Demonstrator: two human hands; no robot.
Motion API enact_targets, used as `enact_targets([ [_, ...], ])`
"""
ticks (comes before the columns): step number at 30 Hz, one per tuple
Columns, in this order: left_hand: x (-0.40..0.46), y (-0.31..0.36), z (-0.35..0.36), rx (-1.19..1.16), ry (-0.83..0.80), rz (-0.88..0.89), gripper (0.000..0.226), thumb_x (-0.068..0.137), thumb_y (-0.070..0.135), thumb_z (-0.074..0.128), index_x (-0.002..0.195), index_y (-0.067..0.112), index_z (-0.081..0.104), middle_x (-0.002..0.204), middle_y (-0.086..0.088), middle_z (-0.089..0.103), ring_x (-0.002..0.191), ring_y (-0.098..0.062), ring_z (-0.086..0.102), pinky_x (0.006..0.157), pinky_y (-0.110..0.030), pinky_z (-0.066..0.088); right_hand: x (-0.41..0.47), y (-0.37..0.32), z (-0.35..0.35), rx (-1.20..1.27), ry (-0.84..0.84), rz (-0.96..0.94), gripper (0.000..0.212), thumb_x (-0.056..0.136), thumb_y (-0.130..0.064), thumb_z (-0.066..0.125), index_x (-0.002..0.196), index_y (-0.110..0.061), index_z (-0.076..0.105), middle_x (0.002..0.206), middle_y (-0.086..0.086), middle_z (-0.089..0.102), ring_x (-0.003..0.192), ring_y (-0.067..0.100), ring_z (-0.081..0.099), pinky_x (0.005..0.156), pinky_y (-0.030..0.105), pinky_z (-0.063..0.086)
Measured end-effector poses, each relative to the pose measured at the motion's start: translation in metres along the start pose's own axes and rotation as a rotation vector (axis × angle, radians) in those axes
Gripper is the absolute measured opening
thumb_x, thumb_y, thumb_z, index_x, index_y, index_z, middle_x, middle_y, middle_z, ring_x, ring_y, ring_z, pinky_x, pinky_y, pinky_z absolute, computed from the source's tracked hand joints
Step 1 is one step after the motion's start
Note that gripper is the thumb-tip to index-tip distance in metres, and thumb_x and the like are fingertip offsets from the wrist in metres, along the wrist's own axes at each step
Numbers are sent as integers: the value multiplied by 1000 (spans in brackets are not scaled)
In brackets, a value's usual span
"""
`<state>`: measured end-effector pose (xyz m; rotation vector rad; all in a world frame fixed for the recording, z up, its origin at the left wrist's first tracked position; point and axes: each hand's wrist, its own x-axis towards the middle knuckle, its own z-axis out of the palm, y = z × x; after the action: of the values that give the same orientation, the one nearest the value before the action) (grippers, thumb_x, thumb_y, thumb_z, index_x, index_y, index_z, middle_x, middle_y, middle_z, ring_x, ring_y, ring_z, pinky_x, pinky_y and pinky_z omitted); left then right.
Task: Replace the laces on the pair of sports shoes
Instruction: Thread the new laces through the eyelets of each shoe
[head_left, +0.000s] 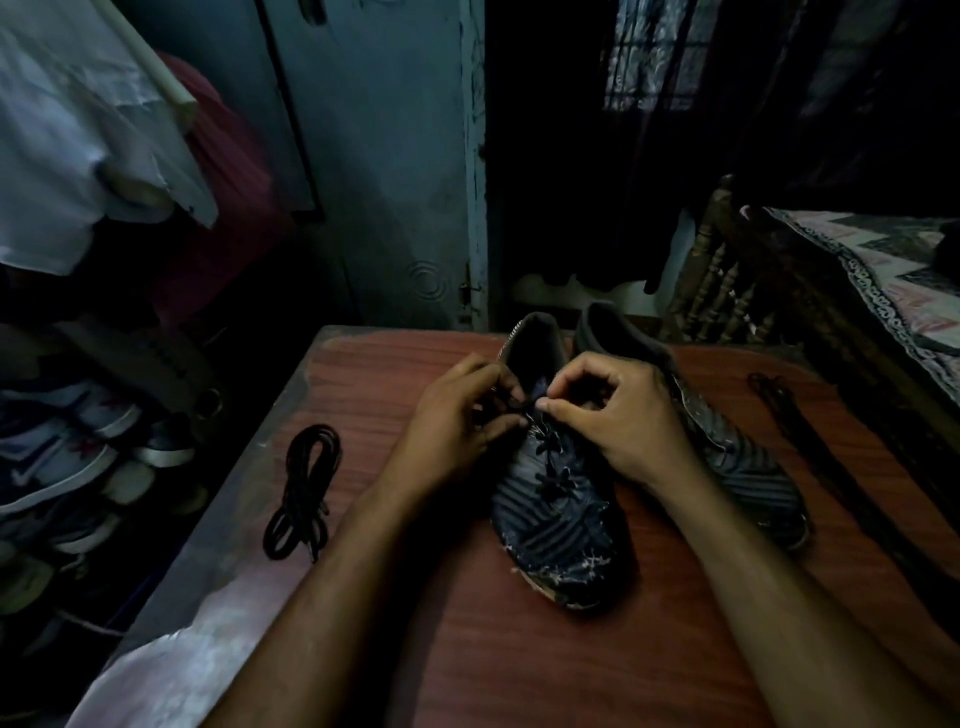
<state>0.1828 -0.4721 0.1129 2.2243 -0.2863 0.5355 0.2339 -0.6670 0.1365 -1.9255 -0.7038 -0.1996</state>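
Two dark striped sports shoes stand side by side on a reddish wooden table (519, 649), toes toward me. The left shoe (556, 525) has a black lace (553, 480) threaded through its lower eyelets. My left hand (457, 426) and my right hand (618, 415) meet over its upper eyelets, each pinching the lace between thumb and fingers. The right shoe (743, 467) lies partly behind my right hand. A bundled black lace (304, 491) lies on the table's left side. Another dark lace (800, 426) stretches along the table's right side.
A rack with several shoes (67, 457) stands to the left of the table. Clothes hang above it (78, 156). A door (395, 182) is behind the table. A bed with a patterned cover (893, 280) is at the right.
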Motion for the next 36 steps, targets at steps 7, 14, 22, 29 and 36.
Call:
enact_targets([
  [7, -2, 2, -5, -71, -1, -37, 24, 79, 9, 86, 94, 15, 67, 105, 7, 61, 88, -10, 65, 76, -20, 55, 1, 2, -1, 72, -131, -15, 21, 86, -9, 77, 100, -23, 72, 93, -11, 71, 91, 3, 67, 81, 18, 51],
  [14, -1, 2, -4, -36, -11, -10, 24, 79, 9, 86, 94, 19, 70, 104, 13, 60, 82, -8, 66, 70, -13, 51, 2, 2, -1, -74, -151, -59, 4, 83, -19, 81, 86, -20, 78, 85, -12, 72, 83, -1, 66, 73, 14, 47],
  [22, -2, 4, -5, -49, 2, -27, 21, 81, 6, 83, 96, 13, 72, 107, 12, 62, 87, -9, 67, 74, -19, 56, 2, 5, 0, 6, -136, 8, 23, 93, -4, 66, 100, -24, 76, 89, -12, 69, 81, 8, 69, 75, 31, 59],
  [29, -3, 5, -5, -67, 21, -29, 22, 78, 3, 85, 92, 13, 71, 103, 11, 63, 87, -9, 65, 72, -15, 54, 2, 3, -3, -130, -166, -12, 9, 84, -13, 79, 88, -21, 79, 86, -11, 68, 83, 0, 64, 70, 7, 41],
  [36, -4, 5, -4, -111, 48, -54, 32, 79, 4, 85, 104, 16, 68, 109, 12, 63, 82, -3, 68, 70, -15, 54, 3, 10, 1, -251, -259, -81, 3, 90, -19, 74, 90, -22, 75, 89, -15, 62, 86, -3, 59, 74, 4, 36],
])
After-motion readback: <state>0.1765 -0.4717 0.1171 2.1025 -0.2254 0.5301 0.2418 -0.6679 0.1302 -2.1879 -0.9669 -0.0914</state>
